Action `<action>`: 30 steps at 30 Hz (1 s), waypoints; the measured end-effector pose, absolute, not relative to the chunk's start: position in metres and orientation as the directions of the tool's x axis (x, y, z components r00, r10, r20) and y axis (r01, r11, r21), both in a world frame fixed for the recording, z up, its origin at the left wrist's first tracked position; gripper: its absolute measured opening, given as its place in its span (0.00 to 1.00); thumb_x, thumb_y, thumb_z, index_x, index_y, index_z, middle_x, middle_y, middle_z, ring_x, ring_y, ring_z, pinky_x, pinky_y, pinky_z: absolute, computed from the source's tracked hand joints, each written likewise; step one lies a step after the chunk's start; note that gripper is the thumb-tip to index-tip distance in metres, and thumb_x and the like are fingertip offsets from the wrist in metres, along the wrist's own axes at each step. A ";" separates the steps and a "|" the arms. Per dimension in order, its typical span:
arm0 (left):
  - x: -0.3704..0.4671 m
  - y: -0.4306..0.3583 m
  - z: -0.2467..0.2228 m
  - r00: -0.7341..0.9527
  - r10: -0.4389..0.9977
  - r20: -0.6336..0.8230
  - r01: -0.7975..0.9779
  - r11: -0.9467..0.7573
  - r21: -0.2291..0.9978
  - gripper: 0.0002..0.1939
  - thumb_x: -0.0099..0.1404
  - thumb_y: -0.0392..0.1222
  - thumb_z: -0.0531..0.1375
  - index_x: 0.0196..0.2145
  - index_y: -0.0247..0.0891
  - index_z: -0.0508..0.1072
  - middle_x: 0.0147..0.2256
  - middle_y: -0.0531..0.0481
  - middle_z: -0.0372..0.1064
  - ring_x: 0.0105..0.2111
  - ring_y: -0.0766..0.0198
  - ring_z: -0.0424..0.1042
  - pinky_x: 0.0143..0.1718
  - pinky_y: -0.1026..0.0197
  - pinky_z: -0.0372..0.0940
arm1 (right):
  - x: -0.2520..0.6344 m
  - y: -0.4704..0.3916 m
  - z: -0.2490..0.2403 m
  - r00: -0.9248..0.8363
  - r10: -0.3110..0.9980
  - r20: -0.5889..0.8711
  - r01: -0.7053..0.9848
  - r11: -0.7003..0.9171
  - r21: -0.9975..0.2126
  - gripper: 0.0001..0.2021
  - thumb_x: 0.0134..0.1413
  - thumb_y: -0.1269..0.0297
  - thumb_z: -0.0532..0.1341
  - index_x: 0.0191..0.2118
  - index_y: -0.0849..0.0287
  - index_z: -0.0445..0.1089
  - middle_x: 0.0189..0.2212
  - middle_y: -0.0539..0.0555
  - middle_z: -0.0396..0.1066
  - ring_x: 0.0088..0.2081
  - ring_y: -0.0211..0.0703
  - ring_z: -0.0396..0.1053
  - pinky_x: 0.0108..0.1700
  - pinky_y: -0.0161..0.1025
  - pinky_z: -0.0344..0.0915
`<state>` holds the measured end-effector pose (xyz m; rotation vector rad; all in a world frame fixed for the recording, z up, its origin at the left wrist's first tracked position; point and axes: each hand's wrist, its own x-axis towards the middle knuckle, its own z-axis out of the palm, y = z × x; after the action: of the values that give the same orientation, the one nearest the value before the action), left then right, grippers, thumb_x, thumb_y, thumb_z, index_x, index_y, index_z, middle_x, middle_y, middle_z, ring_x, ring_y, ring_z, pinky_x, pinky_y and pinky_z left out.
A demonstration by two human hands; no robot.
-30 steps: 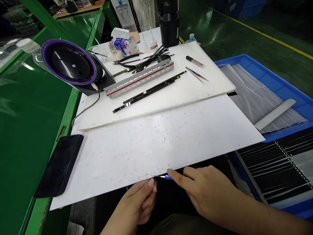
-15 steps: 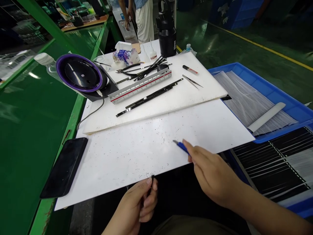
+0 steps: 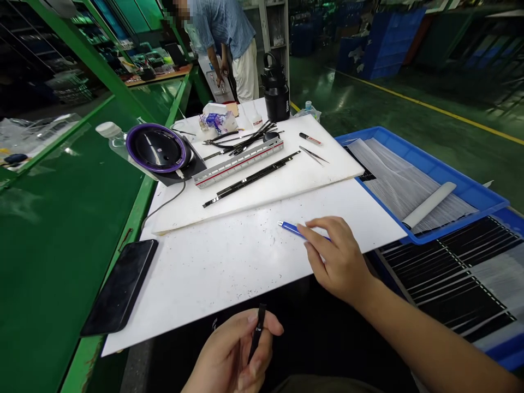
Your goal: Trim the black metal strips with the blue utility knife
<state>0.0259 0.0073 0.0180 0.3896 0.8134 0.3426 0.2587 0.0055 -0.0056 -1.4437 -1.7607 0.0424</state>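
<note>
My left hand (image 3: 231, 352), at the table's near edge, pinches a short, narrow black strip (image 3: 257, 334) between thumb and fingers. The strip stands nearly upright, its lower part hidden by the fingers. A blue utility knife (image 3: 290, 227) lies on the white board (image 3: 221, 262). Over its handle is my right hand (image 3: 338, 262), fingers apart and loosely bent, the index fingertip at the knife. Small dark scraps dot the board. Beyond, on a thick white foam slab (image 3: 315, 177), are long black strips (image 3: 254, 180), a grey channel piece (image 3: 241, 164) and tweezers (image 3: 313, 155).
A purple-rimmed fan (image 3: 156, 148) and a black phone (image 3: 119, 286) are at left. Pliers (image 3: 221, 144), a small red-and-black tool (image 3: 310, 138) and a black bottle (image 3: 277, 93) stand or lie farther back. Blue trays (image 3: 446, 164) are at right. A person (image 3: 233, 38) bends over behind.
My right hand has loosened from the utility knife, which now lies on the board. My left hand has turned, showing more of the black strip. The view has tilted upward.
</note>
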 end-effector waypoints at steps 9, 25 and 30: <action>0.035 0.017 0.024 0.759 0.487 -0.432 -0.202 0.807 0.555 0.17 0.67 0.43 0.52 0.37 0.31 0.78 0.12 0.54 0.59 0.08 0.77 0.45 0.08 0.73 0.43 | 0.182 -0.041 -0.006 -0.354 0.930 -0.101 -0.778 -0.353 -0.519 0.32 0.69 0.47 0.38 0.34 0.61 0.72 0.33 0.56 0.69 0.42 0.50 0.68 0.51 0.51 0.60; 0.043 0.026 0.037 0.599 0.542 -0.589 -0.082 0.774 0.628 0.18 0.61 0.46 0.58 0.38 0.27 0.78 0.17 0.48 0.67 0.11 0.77 0.50 0.12 0.71 0.38 | 0.213 -0.013 0.004 0.212 0.961 -0.177 -0.501 -0.048 -0.864 0.10 0.60 0.57 0.60 0.40 0.56 0.75 0.30 0.49 0.69 0.36 0.41 0.66 0.43 0.39 0.62; 0.050 0.028 0.029 0.648 0.545 -0.532 -0.054 0.729 0.682 0.17 0.61 0.48 0.57 0.32 0.29 0.77 0.16 0.46 0.69 0.10 0.74 0.51 0.12 0.69 0.39 | 0.216 -0.015 0.017 0.007 0.995 -0.095 -0.218 -0.091 -0.972 0.10 0.60 0.57 0.61 0.35 0.58 0.73 0.27 0.49 0.68 0.32 0.41 0.66 0.38 0.38 0.61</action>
<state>0.0505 0.0276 0.0290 0.6800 0.8016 0.3720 0.2157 -0.0155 0.0169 -1.1191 -0.9874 1.3602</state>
